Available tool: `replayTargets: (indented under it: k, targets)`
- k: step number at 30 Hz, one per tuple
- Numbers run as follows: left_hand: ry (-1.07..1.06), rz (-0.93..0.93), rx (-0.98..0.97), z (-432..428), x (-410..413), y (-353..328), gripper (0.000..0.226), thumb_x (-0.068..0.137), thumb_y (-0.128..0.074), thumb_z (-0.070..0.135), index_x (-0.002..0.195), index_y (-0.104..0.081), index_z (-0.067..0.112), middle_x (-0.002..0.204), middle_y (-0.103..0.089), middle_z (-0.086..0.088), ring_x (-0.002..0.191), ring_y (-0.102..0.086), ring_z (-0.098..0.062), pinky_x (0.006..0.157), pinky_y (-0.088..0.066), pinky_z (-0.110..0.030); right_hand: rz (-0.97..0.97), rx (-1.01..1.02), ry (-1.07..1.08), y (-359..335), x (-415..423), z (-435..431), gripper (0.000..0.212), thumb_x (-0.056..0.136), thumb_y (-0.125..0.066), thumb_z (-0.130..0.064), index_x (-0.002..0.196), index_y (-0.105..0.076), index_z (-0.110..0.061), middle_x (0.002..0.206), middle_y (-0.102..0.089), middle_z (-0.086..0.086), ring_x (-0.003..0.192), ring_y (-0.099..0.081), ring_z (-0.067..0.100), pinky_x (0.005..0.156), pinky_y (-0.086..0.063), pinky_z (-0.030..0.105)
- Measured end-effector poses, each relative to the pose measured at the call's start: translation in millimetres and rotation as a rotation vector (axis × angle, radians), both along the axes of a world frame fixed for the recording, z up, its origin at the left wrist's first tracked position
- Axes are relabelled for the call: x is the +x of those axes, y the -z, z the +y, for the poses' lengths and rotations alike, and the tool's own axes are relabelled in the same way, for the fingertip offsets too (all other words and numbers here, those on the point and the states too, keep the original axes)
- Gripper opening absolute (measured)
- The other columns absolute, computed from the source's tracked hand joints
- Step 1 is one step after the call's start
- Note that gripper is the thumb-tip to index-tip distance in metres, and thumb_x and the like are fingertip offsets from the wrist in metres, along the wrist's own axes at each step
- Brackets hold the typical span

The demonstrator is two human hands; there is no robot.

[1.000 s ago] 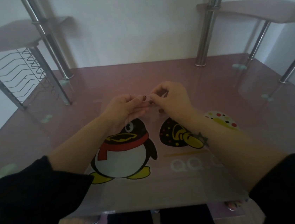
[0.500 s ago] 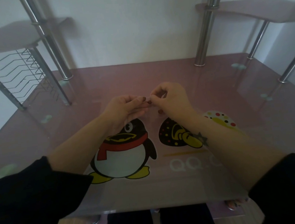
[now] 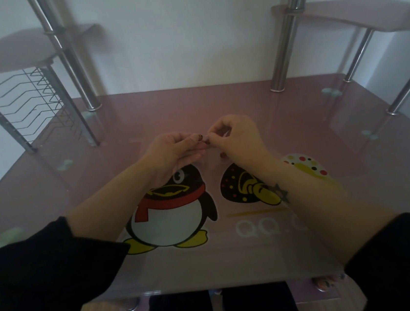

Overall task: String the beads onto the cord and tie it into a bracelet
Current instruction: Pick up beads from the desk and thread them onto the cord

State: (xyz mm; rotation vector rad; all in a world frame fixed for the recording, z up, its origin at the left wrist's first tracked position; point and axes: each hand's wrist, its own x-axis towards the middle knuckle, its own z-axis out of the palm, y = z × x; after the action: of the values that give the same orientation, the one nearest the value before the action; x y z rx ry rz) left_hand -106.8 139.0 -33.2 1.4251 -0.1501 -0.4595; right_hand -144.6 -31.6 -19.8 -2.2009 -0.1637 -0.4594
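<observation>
Nothing of note has moved: both hands remain raised over the middle of the table point(image 3: 295, 109), fingertips meeting. The left hand point(image 3: 172, 151) points thumb and forefinger rightward, pressed together. The right hand point(image 3: 239, 138) meets them from the right, thumb and forefinger pinched, other fingers curled. The cord, judged to be held in both pinches, lies at that meeting point and runs left to right. Neither it nor any bead can be made out. Both hands are equally near it. Legible on the table: lettering point(image 3: 258, 227) reading "QQ.C", the remainder hidden by the right forearm, just right of a penguin picture point(image 3: 169, 210).
</observation>
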Motion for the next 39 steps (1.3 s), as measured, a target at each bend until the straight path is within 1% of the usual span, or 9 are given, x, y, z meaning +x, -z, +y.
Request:
replayTargets:
  k: [5,8,12,17,22,31,39]
  targets:
    - [-0.003,-0.005,0.012,-0.8,-1.5,-0.9,0.018,0.093,-0.061,0.017,0.103,-0.067,0.004,0.101,-0.075,-0.013,0.097,-0.072,-0.021,0.073,-0.057,-0.019,-0.003,-0.009,-0.003,0.1,0.6,1.3,0.007,0.088,-0.066,-0.019,0.087,-0.068,-0.013,0.078,-0.066,-0.003,0.062,-0.061,0.009,0.062,-0.058,0.035]
    - [0.001,-0.011,0.015,-1.0,-2.2,-1.3,0.016,0.093,-0.062,0.017,0.102,-0.068,0.005,0.101,-0.076,-0.012,0.096,-0.073,-0.02,0.072,-0.056,-0.018,-0.004,-0.02,-0.007,0.1,0.8,1.2,0.008,0.088,-0.066,-0.02,0.088,-0.068,-0.013,0.079,-0.066,-0.004,0.063,-0.06,0.007,0.062,-0.058,0.03]
    - [-0.002,-0.009,0.011,-1.4,-2.4,-1.3,0.016,0.092,-0.063,0.017,0.101,-0.068,0.005,0.099,-0.076,-0.012,0.095,-0.073,-0.019,0.071,-0.056,-0.018,-0.014,-0.034,-0.015,0.2,1.8,1.7,0.009,0.088,-0.065,-0.02,0.088,-0.07,-0.012,0.079,-0.067,-0.003,0.059,-0.057,0.002,0.058,-0.054,0.023]
    - [-0.021,0.003,-0.005,-0.3,-1.0,0.0,0.015,0.093,-0.061,0.016,0.101,-0.068,0.005,0.098,-0.076,-0.012,0.095,-0.073,-0.02,0.072,-0.057,-0.02,-0.012,-0.029,-0.017,1.6,2.3,0.8,0.008,0.088,-0.066,-0.02,0.087,-0.069,-0.013,0.077,-0.066,-0.003,0.059,-0.058,0.004,0.057,-0.053,0.022]
    - [-0.018,0.012,-0.02,0.1,0.7,1.8,0.016,0.094,-0.058,0.014,0.105,-0.065,0.004,0.098,-0.076,-0.012,0.096,-0.073,-0.02,0.073,-0.057,-0.02,-0.016,-0.026,-0.022,4.0,2.3,-1.2,0.006,0.087,-0.067,-0.02,0.083,-0.067,-0.016,0.073,-0.064,-0.007,0.055,-0.056,0.0,0.052,-0.049,0.013]
    - [-0.019,0.015,-0.029,0.7,0.9,1.6,0.016,0.092,-0.059,0.012,0.105,-0.065,0.004,0.099,-0.076,-0.012,0.095,-0.073,-0.02,0.071,-0.057,-0.019,-0.01,-0.024,-0.008,5.2,4.4,-0.5,0.006,0.087,-0.066,-0.022,0.084,-0.066,-0.018,0.074,-0.064,-0.007,0.06,-0.06,0.006,0.059,-0.057,0.028]
    - [-0.02,0.006,-0.015,0.1,0.5,1.5,0.02,0.092,-0.06,0.016,0.108,-0.065,0.004,0.1,-0.076,-0.012,0.096,-0.073,-0.021,0.072,-0.057,-0.019,-0.022,0.006,-0.006,6.0,4.0,-0.9,0.006,0.087,-0.066,-0.021,0.083,-0.067,-0.017,0.075,-0.065,-0.006,0.06,-0.061,0.006,0.058,-0.058,0.03]
